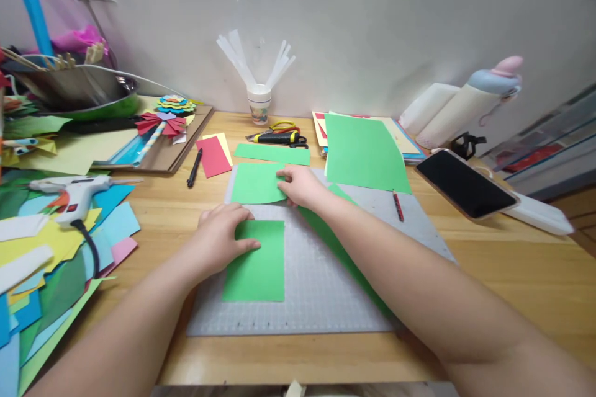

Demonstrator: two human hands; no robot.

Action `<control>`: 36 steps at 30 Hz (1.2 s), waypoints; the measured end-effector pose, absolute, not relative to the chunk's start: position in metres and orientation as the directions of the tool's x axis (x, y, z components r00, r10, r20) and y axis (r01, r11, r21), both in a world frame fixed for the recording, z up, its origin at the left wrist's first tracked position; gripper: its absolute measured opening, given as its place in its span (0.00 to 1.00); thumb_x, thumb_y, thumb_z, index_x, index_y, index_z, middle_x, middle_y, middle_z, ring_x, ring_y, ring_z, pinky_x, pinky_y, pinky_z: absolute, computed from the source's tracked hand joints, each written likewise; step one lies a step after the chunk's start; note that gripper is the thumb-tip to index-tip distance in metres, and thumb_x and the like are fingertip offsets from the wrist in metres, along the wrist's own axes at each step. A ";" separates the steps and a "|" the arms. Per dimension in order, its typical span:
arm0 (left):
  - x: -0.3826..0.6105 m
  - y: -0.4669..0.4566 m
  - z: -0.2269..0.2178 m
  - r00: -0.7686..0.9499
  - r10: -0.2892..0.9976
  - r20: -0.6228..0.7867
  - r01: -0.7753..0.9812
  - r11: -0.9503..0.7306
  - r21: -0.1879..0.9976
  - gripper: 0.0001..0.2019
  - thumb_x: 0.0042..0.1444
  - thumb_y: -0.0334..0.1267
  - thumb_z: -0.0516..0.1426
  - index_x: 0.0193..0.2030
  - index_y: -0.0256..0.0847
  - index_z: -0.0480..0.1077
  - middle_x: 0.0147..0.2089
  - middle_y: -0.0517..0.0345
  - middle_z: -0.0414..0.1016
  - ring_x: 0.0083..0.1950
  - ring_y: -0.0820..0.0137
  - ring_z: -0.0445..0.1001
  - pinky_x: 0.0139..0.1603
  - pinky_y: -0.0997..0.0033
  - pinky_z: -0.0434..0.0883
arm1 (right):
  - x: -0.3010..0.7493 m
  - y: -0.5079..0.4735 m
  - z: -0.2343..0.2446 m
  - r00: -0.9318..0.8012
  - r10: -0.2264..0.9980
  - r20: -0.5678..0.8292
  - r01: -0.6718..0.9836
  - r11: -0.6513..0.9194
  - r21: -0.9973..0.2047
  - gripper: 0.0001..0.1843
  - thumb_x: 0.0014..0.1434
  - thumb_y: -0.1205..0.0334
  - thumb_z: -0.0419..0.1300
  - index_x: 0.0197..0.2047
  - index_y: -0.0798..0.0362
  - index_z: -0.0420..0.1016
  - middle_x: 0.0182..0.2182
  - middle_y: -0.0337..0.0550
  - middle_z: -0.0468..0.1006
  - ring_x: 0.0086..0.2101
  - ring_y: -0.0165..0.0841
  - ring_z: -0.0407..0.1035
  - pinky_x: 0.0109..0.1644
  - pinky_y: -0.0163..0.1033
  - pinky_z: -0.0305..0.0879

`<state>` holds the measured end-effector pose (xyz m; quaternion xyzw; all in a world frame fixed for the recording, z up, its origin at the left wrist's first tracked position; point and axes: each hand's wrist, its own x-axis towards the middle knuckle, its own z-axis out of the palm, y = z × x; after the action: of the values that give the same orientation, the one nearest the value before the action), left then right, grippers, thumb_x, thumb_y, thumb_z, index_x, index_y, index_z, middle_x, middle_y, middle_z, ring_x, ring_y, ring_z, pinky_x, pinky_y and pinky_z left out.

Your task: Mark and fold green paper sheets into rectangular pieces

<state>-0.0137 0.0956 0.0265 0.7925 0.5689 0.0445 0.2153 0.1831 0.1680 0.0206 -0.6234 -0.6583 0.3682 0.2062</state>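
Note:
My right hand (pixel 302 187) pinches the right edge of a green paper rectangle (pixel 255 183) at the back left of the grey gridded cutting mat (pixel 321 304). Nearer to me, a second green paper piece (pixel 261 270) lies flat on the mat. My left hand (pixel 221 237) rests at that piece's upper left corner, thumb and fingers apart. A long green paper strip (pixel 347 251) runs slantwise under my right forearm, partly hidden by it. Behind the pinched rectangle lies a narrow green strip (pixel 272 154).
Left are scattered paper scraps (pixel 46 298), a glue gun (pixel 77 195) and a black pen (pixel 194 167). Behind stand a paper cup (pixel 259 102) of white sticks and a utility knife (pixel 277 136). Right are green sheets (pixel 365 152), a red pencil (pixel 398 206) and a phone (pixel 465 183).

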 end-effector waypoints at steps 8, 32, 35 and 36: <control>-0.015 0.090 0.029 0.418 0.902 -0.103 0.845 -0.344 0.409 0.12 0.53 0.47 0.58 0.42 0.45 0.70 0.48 0.54 0.76 0.55 0.56 0.69 0.57 0.51 0.60 | 0.248 0.153 0.051 -0.014 0.997 -0.082 0.869 -0.029 -0.494 0.21 0.64 0.46 0.55 0.50 0.49 0.78 0.49 0.52 0.80 0.47 0.45 0.74 0.49 0.47 0.67; -0.037 0.007 0.029 0.036 0.997 -0.074 0.745 0.023 0.666 0.22 0.56 0.55 0.52 0.51 0.51 0.77 0.52 0.57 0.80 0.52 0.56 0.79 0.51 0.57 0.77 | 0.388 0.070 -0.002 0.345 0.938 -0.018 0.897 -0.335 -0.287 0.15 0.57 0.54 0.56 0.47 0.49 0.68 0.29 0.42 0.76 0.28 0.37 0.69 0.28 0.38 0.54; -0.041 -0.011 0.023 0.053 0.999 -0.012 0.742 -0.032 0.670 0.25 0.56 0.54 0.54 0.58 0.49 0.73 0.55 0.53 0.78 0.52 0.56 0.79 0.51 0.55 0.78 | 0.384 0.081 -0.004 0.349 0.937 0.029 0.890 -0.322 -0.322 0.17 0.55 0.52 0.58 0.46 0.49 0.70 0.32 0.45 0.77 0.28 0.38 0.68 0.29 0.39 0.53; -0.042 -0.017 0.020 0.049 0.999 0.004 0.741 -0.039 0.670 0.27 0.57 0.54 0.54 0.61 0.49 0.70 0.57 0.52 0.77 0.53 0.55 0.78 0.51 0.55 0.78 | 0.382 0.083 -0.005 0.354 0.934 0.046 0.884 -0.318 -0.342 0.16 0.54 0.54 0.59 0.46 0.49 0.72 0.31 0.45 0.77 0.28 0.38 0.67 0.29 0.39 0.52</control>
<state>-0.0424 -0.0168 0.0203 0.6765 0.6429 0.2490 0.2587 0.3822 0.0831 -0.0046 -0.8079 -0.5626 0.0804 0.1559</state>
